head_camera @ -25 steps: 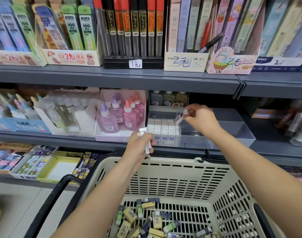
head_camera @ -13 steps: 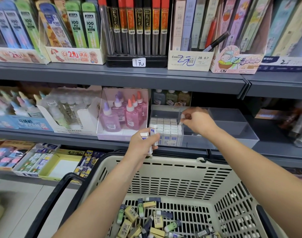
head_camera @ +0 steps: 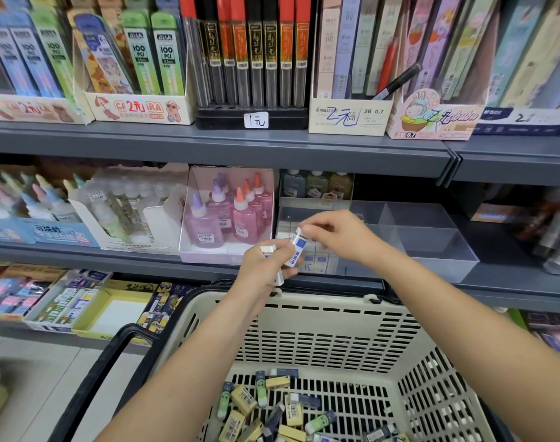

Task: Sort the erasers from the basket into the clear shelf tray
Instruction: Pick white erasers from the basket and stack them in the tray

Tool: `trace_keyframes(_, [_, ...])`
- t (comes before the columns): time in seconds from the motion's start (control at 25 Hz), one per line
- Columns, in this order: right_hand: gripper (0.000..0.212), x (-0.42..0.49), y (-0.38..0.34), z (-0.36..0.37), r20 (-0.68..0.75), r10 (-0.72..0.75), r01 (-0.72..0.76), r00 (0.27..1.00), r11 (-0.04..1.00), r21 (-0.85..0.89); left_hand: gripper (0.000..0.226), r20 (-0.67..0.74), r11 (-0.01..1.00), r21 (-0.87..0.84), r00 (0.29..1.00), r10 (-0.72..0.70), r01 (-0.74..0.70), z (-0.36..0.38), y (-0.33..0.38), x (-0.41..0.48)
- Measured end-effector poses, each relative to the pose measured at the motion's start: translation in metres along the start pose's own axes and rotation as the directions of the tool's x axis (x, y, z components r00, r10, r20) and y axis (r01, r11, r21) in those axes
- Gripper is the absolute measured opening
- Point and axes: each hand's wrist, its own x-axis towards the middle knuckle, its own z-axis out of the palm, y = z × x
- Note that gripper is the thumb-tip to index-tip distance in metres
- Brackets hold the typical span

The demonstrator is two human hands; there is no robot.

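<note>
A beige plastic basket stands below me with several loose erasers on its floor. The clear shelf tray sits on the middle shelf, its left part filled with rows of white erasers. In front of the tray my left hand grips a few white erasers with blue sleeves. My right hand pinches the top end of one of them, a white-and-blue eraser, which still lies against my left fingers.
A box of pink glue bottles stands directly left of the tray. Clear glue bottles fill a white carton further left. Pencil lead boxes line the upper shelf. The basket's black handle hangs down at the left.
My right hand has left the tray's eraser rows and come back to my left hand, where it now pinches another eraser. My left hand has risen slightly toward the tray.
</note>
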Motion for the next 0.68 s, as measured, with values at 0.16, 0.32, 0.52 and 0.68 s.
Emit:
trace_keyframes(0.16, [0.008, 0.001, -0.009, -0.001, 0.064, 0.008, -0.017, 0.998, 0.99, 0.138, 0.012, 0.002, 1.0, 0.017, 1.0, -0.011, 0.011, -0.001, 0.004, -0.001])
trace_keyframes(0.32, [0.005, 0.029, -0.002, -0.013, -0.101, 0.161, -0.124, 0.982, 0.947, 0.297, 0.021, -0.123, 0.986, 0.155, 0.989, 0.079, -0.06, -0.018, 0.009, -0.001])
trace_keyframes(0.52, [0.027, 0.076, 0.012, -0.01, -0.208, 0.158, -0.196, 0.965, 0.965, -0.177, 0.013, -0.115, 0.999, -0.002, 0.992, -0.05, 0.05, -0.037, 0.014, 0.008])
trace_keyframes(0.68, [0.024, 0.089, 0.019, 0.017, -0.062, 0.165, -0.174, 0.984, 0.961, -0.213, 0.016, -0.067, 0.992, -0.098, 0.994, -0.083, 0.076, -0.045, 0.012, 0.013])
